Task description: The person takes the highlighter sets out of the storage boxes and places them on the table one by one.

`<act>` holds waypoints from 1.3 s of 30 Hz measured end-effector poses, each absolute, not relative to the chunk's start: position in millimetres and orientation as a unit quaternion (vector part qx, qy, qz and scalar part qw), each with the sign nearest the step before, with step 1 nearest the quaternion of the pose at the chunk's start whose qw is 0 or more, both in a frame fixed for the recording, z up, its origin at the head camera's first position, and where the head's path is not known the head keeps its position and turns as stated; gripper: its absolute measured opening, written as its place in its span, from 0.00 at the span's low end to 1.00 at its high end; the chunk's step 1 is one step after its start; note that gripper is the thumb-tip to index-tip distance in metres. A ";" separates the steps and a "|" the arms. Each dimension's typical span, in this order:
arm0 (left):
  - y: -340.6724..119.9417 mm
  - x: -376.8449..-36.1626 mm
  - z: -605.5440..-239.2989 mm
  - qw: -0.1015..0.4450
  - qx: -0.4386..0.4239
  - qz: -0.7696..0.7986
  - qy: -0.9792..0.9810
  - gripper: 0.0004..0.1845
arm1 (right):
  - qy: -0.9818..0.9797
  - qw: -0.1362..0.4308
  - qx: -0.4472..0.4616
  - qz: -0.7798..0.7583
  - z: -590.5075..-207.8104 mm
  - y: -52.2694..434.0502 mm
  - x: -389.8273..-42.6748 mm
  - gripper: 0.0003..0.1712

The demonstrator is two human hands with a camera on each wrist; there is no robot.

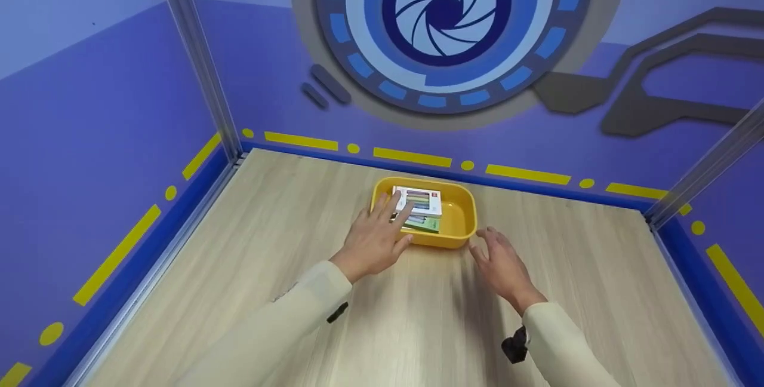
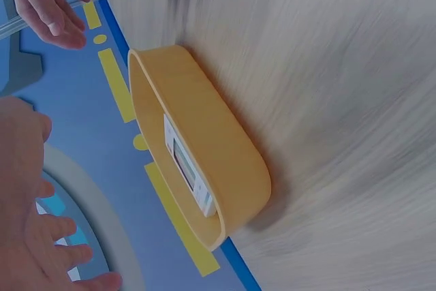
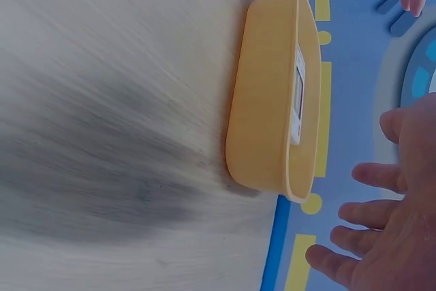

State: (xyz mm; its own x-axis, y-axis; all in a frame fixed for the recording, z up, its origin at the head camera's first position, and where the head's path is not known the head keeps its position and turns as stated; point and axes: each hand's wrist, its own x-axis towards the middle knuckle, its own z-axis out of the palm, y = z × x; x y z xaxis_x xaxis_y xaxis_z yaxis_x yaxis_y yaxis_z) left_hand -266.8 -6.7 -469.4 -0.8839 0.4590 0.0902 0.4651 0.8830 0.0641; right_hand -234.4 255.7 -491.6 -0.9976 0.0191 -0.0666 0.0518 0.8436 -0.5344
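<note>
Wooden tabletop (image 1: 298, 226), purple walls (image 1: 89, 136); yellow tray (image 1: 462, 220) between two open-fingered hands.

The head camera is looking down from above toward twelve o'clock, while both wrist cameras are viewing sideways from close by, all sharing the yellow oval plastic tub (image 1: 459, 220) (image 2: 225, 161) (image 3: 262, 120).

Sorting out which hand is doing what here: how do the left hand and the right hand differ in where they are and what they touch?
The left hand reaches over the near rim of the yellow tray, its fingers over the white box inside; the right hand stays outside the tray, beside its near right corner, over the wooden table. Whether the left fingers touch the box is unclear; the right hand touches nothing. Both are open with cream sleeves.
</note>
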 end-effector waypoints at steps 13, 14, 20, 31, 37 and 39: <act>-3.5 -275.5 -477.9 0.018 -0.232 -0.030 -0.972 0.36 | 0.949 0.046 0.029 -0.310 -501.1 257.0 -240.4 0.31; -3.7 -275.9 -478.8 0.019 -0.232 -0.029 -0.972 0.36 | 0.948 0.045 0.028 -0.313 -501.6 256.8 -241.1 0.31; -4.5 -279.0 -483.8 0.020 -0.232 -0.034 -0.972 0.36 | 0.945 0.041 0.023 -0.323 -503.3 253.8 -244.6 0.33; -4.5 -285.1 -492.3 0.022 -0.218 -0.033 -0.975 0.36 | 0.945 0.063 0.041 -0.318 -507.0 251.6 -245.4 0.38; -5.8 -287.9 -494.4 0.015 -0.206 -0.035 -0.978 0.36 | 0.944 0.067 0.033 -0.321 -508.8 251.5 -246.1 0.38; -5.7 -288.8 -494.7 0.010 -0.203 -0.038 -0.978 0.35 | 0.944 0.069 0.031 -0.321 -508.9 251.9 -246.3 0.38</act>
State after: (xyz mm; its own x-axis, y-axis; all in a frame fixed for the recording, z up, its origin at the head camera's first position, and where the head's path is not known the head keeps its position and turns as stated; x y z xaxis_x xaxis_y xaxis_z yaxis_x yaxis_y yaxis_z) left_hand -288.8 -5.7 -494.7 -0.9173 0.3967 0.0355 0.3983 0.9145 0.0708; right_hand -246.3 251.9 -508.9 -0.9886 0.0149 -0.1496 0.1029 0.7923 -0.6014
